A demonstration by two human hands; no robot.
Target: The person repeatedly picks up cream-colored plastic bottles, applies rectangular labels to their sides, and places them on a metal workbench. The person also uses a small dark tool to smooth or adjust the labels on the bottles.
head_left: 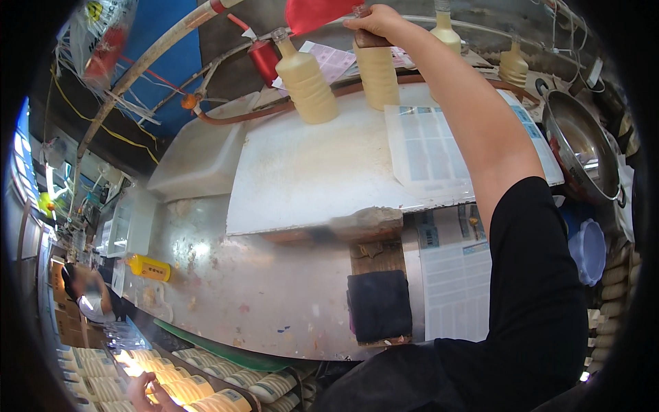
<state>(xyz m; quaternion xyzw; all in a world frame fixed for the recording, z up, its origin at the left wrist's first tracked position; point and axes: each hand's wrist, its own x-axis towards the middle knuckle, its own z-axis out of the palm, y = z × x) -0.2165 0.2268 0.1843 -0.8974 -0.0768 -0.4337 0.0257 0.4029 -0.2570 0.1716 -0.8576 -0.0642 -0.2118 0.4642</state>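
Note:
My right hand (pixel 382 23) reaches far across the bench, its fingers closed around a dark brown flat piece (pixel 372 40) in front of the upper part of a cream-coloured ribbed bottle (pixel 377 79). Whether the fingers also touch that bottle is hard to tell. To its left stands a similar clear-necked bottle (pixel 306 82). Low on the left, my left hand (pixel 145 393) shows only in part, fingers apart, beside rows of lying labelled bottles (pixel 185 384); nothing shows in it. A sheet of clear labels (pixel 424 154) lies on the white board (pixel 309 165), under my right arm.
More bottles (pixel 446 33) stand at the back. A metal pan (pixel 582 144) and a blue-purple basin (pixel 587 253) are at the right. A yellow bottle (pixel 149 268) lies on the metal bench (pixel 254 288), near a dark folded cloth (pixel 379 305). Another person (pixel 99 302) is at far left.

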